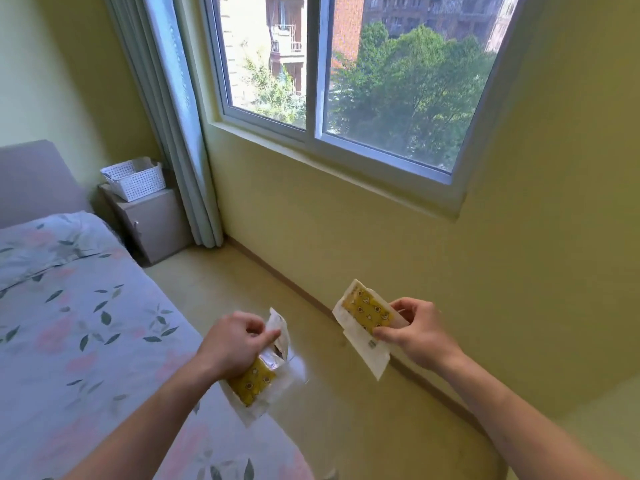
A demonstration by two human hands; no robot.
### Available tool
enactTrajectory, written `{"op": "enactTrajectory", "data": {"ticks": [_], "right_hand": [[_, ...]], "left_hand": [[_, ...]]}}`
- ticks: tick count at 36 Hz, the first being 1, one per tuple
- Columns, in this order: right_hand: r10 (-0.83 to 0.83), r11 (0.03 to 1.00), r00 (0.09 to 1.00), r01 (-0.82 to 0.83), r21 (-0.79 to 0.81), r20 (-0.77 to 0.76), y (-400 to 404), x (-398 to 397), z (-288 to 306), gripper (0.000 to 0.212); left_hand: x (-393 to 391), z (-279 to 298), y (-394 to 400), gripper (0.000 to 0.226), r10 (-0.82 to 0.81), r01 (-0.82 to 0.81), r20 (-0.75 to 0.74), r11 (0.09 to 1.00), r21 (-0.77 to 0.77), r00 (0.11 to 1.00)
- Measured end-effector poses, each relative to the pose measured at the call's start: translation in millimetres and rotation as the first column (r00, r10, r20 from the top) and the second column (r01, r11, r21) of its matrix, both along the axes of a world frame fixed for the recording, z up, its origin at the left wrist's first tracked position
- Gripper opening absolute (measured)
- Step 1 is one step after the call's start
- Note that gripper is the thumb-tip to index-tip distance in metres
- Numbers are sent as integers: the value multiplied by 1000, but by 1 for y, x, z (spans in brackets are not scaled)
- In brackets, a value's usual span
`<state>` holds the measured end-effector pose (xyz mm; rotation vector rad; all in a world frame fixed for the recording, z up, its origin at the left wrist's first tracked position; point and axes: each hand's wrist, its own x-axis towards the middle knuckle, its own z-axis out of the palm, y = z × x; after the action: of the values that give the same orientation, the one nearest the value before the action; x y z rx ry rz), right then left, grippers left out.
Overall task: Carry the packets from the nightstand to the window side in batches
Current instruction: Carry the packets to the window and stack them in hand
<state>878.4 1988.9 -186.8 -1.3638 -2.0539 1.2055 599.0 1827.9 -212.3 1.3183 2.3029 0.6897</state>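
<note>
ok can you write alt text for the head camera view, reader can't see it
A person's left hand and right hand each grip yellow-and-white packets, the left packets and the right packets, held above the floor beside a bed. Ahead is a yellow wall with a window; a white basket sits on the nightstand in the corner.

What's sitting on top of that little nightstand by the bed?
A white lattice basket stands on the nightstand, with something pale showing at its back edge. Its walls hide whatever lies inside, so I cannot tell whether packets remain there.
</note>
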Motion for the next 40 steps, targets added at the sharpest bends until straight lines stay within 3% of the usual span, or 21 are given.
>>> {"op": "enactTrajectory", "data": {"ticks": [9,16,26,33,40], "right_hand": [[133,991,991,-133,-8,20,164,-32,-16,27],[246,969,967,-243,-51,64,280,-85,-5,27],[535,845,841,-530,-75,80,332,-260,1,26],[632,775,772,-630,-48,66,355,-394,3,26],[624,780,778,-626,6,75,391,-528,13,25]], "left_hand": [[-4,-19,134,51,138,-140,37,988,68,990],[-30,-13,197,52,292,-289,-36,955,58,956],[-110,-5,185,54,606,-604,-49,795,58,794],[-215,-12,191,56,706,-702,-66,709,74,706],[-346,-1,225,51,713,-708,-77,702,77,697]]}}
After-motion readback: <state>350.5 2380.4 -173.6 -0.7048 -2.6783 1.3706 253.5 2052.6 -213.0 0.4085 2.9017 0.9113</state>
